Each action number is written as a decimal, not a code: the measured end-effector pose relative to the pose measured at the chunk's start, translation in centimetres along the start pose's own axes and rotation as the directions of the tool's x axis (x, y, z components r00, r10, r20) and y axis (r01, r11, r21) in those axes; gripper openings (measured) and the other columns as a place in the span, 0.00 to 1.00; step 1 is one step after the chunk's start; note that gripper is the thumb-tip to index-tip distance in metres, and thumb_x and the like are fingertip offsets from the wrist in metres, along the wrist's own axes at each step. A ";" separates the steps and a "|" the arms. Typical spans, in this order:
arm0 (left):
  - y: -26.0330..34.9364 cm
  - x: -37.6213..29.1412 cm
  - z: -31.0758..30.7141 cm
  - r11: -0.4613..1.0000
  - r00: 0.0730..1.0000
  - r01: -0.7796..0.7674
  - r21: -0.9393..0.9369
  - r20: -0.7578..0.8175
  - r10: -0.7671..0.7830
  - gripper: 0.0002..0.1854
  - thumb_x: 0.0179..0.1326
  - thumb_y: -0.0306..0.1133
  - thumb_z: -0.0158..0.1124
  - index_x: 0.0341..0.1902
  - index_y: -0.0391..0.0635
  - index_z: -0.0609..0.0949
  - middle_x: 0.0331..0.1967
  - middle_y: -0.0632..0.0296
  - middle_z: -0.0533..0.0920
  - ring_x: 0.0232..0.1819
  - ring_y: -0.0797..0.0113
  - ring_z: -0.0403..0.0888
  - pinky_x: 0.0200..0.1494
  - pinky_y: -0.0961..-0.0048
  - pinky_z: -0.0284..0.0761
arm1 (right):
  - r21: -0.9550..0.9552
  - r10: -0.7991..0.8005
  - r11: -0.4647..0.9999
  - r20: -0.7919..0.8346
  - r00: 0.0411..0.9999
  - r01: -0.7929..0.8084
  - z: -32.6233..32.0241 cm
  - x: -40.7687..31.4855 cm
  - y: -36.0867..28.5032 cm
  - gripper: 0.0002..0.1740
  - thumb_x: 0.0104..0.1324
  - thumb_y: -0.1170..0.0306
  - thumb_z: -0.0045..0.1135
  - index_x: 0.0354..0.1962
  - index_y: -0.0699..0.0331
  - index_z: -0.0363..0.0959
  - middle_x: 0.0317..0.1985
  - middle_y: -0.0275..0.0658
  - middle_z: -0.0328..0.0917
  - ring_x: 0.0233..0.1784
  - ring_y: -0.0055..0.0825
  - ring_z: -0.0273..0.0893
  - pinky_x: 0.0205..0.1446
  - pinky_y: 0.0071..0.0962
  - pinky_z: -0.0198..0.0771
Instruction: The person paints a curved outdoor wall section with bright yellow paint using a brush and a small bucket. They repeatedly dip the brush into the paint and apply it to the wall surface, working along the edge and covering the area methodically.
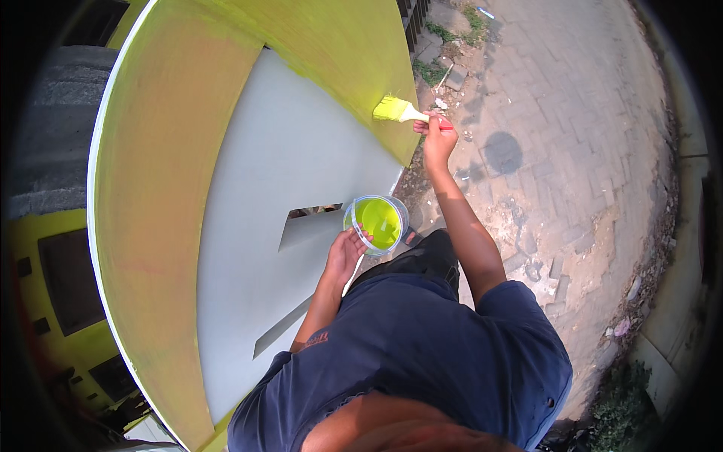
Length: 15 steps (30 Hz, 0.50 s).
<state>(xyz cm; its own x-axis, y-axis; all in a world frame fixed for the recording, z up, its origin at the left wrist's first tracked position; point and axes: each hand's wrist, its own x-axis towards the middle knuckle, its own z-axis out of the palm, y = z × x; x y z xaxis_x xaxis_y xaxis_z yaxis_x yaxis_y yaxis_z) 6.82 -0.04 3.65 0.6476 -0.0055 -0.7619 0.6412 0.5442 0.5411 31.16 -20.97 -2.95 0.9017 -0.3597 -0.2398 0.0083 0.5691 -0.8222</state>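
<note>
My right hand (438,141) grips a flat paintbrush (393,109) by its handle, which has a red end. Yellow-green paint coats the bristles, whose tips are at the yellow-green band (344,56) of a wall or gate; whether they touch it I cannot tell. In my left hand (345,253) is the white handle (358,230) of a clear plastic bucket (404,217), held near my waist. Bright yellow-green paint (375,219) fills part of it. A smooth light-grey panel (271,147) lies beyond, between the upper band and a patchy brownish-yellow band (164,186).
Slots (312,226) cut through the grey panel near the bucket. A white edge (91,186) runs along the far side. Paving blocks (565,113) cover the ground at right, with rubble (456,78) and weeds (474,25) beside the wall. Plants (618,401) grow at lower right.
</note>
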 end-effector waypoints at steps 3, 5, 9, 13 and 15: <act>-0.1 0.1 -0.1 1.000 1.000 0.003 0.013 0.006 -0.003 0.25 0.69 0.45 0.47 0.60 0.37 0.69 0.50 0.56 0.76 0.53 0.63 0.76 0.60 0.67 0.69 | -0.187 -0.020 0.982 -0.033 0.999 0.013 -3.0 3.0 3.9 0.13 0.71 0.73 0.50 0.40 0.76 0.77 0.30 0.45 0.81 0.29 0.27 0.83 0.36 0.25 0.82; -0.1 0.1 -0.1 1.000 1.000 0.001 0.007 0.013 -0.001 0.25 0.69 0.45 0.47 0.60 0.37 0.69 0.50 0.55 0.77 0.53 0.63 0.76 0.60 0.67 0.69 | -0.228 0.023 0.973 -0.062 0.998 -0.037 -2.0 4.7 3.7 0.13 0.70 0.73 0.51 0.40 0.76 0.78 0.29 0.45 0.82 0.28 0.27 0.83 0.35 0.23 0.81; -0.2 -0.1 0.0 1.000 1.000 -0.014 0.016 0.014 0.014 0.24 0.69 0.45 0.48 0.59 0.37 0.70 0.50 0.55 0.77 0.53 0.63 0.77 0.60 0.67 0.70 | -0.213 -0.073 0.973 0.100 0.992 0.093 4.9 4.8 -3.4 0.15 0.71 0.70 0.50 0.43 0.77 0.78 0.32 0.47 0.82 0.30 0.28 0.83 0.36 0.23 0.81; -0.2 0.0 0.0 1.000 1.000 -0.005 0.018 0.014 0.005 0.25 0.69 0.45 0.49 0.58 0.37 0.70 0.50 0.55 0.77 0.53 0.62 0.77 0.60 0.67 0.70 | 0.198 -0.280 0.949 0.182 0.943 0.243 10.7 3.1 -13.7 0.17 0.72 0.69 0.50 0.42 0.80 0.75 0.33 0.50 0.81 0.33 0.32 0.83 0.40 0.27 0.82; -0.2 0.2 -0.2 1.000 1.000 0.001 0.005 0.025 -0.002 0.25 0.68 0.45 0.50 0.59 0.37 0.70 0.50 0.55 0.77 0.53 0.62 0.77 0.60 0.67 0.70 | 0.429 -0.436 0.851 0.255 0.863 0.303 12.5 3.0 -16.1 0.17 0.72 0.69 0.50 0.42 0.81 0.74 0.33 0.51 0.81 0.33 0.33 0.83 0.42 0.29 0.82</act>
<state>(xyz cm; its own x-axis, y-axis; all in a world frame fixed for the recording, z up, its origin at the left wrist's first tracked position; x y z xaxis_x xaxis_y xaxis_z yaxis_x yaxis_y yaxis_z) 6.71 -0.03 3.35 0.6568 -0.0274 -0.7536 0.6441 0.5402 0.5416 39.08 -21.96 15.99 0.8847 -0.3705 0.2830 0.4662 0.6924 -0.5507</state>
